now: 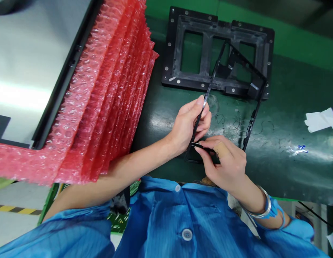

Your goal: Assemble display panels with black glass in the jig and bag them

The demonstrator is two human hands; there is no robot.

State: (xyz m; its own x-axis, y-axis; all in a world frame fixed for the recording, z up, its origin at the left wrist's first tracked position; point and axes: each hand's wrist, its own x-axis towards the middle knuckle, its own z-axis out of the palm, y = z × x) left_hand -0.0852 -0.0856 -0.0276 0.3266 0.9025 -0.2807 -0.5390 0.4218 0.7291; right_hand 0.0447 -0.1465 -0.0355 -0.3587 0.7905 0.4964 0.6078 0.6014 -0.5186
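Note:
My left hand (192, 120) is closed round one long side of a thin black rectangular frame (215, 70), fingers and thumb pinching the rail. The frame is tilted up off the bench, its far end over the black fixture. In my right hand (227, 163) is a slim black hand tool (208, 147) with a bright, narrow tip, whose exact kind I cannot make out. That tip meets the frame near its close corner, just below my left hand. A tan bandage (221, 149) wraps a right finger. My right palm and fingers partly cover the frame's near side.
At the back lies a black fixture (205, 53) with rectangular openings. To the left, pink bubble wrap (102, 107) sheets are stacked under a silvery panel (29, 53) with a black edge. White paper scraps (321, 120) and small blue bits (301, 148) lie on the green bench (290, 172).

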